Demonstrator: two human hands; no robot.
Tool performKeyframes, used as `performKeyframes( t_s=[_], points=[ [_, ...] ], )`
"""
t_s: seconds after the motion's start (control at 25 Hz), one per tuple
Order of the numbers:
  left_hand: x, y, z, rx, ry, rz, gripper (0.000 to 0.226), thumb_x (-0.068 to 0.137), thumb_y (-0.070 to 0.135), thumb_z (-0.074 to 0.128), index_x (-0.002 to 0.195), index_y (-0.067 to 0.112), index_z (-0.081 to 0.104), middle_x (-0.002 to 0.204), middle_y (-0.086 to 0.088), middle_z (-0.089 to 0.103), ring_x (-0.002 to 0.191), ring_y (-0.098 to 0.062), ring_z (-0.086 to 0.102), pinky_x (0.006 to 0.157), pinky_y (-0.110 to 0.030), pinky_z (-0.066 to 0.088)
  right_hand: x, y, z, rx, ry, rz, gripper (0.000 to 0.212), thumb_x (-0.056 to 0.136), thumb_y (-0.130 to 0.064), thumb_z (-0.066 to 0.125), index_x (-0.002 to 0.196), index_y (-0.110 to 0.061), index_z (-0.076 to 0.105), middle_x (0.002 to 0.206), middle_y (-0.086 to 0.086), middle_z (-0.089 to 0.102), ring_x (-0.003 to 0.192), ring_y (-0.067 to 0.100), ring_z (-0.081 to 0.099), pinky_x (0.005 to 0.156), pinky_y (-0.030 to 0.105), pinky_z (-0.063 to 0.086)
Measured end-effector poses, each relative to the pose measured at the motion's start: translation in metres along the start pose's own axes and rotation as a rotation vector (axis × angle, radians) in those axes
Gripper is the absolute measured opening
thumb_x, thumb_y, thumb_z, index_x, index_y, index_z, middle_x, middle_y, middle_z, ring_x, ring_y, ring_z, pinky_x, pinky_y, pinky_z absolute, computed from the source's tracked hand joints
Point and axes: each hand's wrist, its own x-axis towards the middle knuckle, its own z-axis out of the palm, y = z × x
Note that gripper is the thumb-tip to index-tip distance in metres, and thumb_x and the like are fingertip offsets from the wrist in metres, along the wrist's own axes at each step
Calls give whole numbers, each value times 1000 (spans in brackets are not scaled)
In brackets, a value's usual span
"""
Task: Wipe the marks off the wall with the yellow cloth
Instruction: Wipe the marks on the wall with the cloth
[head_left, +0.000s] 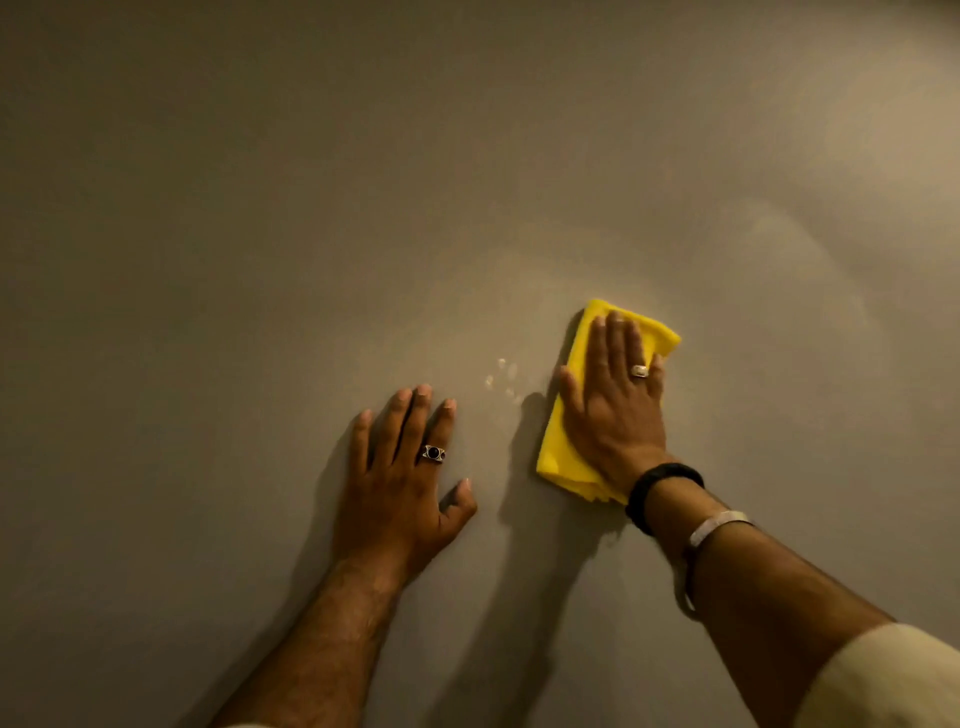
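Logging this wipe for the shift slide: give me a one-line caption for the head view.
Right hand presses the folded yellow cloth flat on the wall, beside pale marks; left hand braces.

The yellow cloth (566, 457) is folded into a long, narrow pad and lies flat against the wall (260, 234), its long axis tilted slightly rightward toward the top. Its upper end shows a rounded fold; layered edges show at the lower end. The wall is a plain, smooth grey-beige, dimly lit. A small cluster of pale, whitish marks (503, 376) sits on the wall just beside the cloth's left edge, near its upper half, not touching it.
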Motion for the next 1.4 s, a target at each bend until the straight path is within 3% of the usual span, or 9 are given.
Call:
performKeyframes(
  t_s=[0.12,0.16,0.28,0.48,0.72,0.92,1.16,1.32,1.4],
  points=[
    [0,0,1,-3,1,1,82,79,55,41,151,23,18,159,-9,24,146,-28,17,118,-53,13,-14,-11,8,-106,-6,-381,68,98,-52,24,152,-18,2,162,3,-1,149,20,-5,120,53,6],
    [0,0,0,-2,0,2,82,80,55,41,151,23,18,159,-9,24,146,-28,17,118,-53,13,-14,-9,7,-115,-7,-394,67,98,-51,24,152,-18,3,162,2,0,149,19,-5,121,52,7],
    [0,0,0,4,3,1,82,80,55,41,151,22,17,159,-9,23,146,-28,17,118,-53,12,-3,-7,3,-27,22,-20,67,98,-49,27,152,-18,0,162,4,-3,148,20,-8,121,50,1],
    [1,1,-6,-7,-5,23,80,80,56,39,151,22,21,158,-9,25,146,-29,21,117,-54,15,-27,-10,9,-170,-11,-397,68,97,-53,22,152,-17,5,162,4,4,149,21,-1,120,52,11],
    [27,-87,-25,2,82,-91,78,80,53,36,150,20,25,158,-12,26,145,-30,23,117,-51,11,7,-7,0,-29,-13,47,67,97,-51,22,152,-20,-1,162,2,-4,148,18,-9,120,52,3],
    [25,-98,-19,8,78,-66,77,81,50,35,150,20,23,159,-11,24,146,-29,19,118,-50,12,-50,-48,22,-82,37,-322,65,97,-50,26,151,-15,15,161,6,13,149,23,5,120,52,12],
    [23,-100,-19,1,68,-71,77,81,50,35,151,20,20,159,-10,21,147,-28,16,119,-51,12,-5,-62,11,-52,2,37,66,99,-49,26,152,-19,1,162,3,-3,149,19,-7,120,51,2],
    [23,-102,-21,-13,70,-66,77,81,50,34,151,20,20,159,-11,21,147,-28,16,119,-52,12,-45,-85,23,-123,14,-287,66,97,-50,27,152,-16,12,161,6,9,149,23,2,120,52,10],
    [22,-101,-22,-4,64,-68,77,81,49,33,151,20,19,160,-11,20,147,-28,15,119,-52,11,-44,-72,18,-140,-5,-249,66,97,-50,27,152,-17,11,162,5,9,149,22,2,119,53,13]
  ],
)
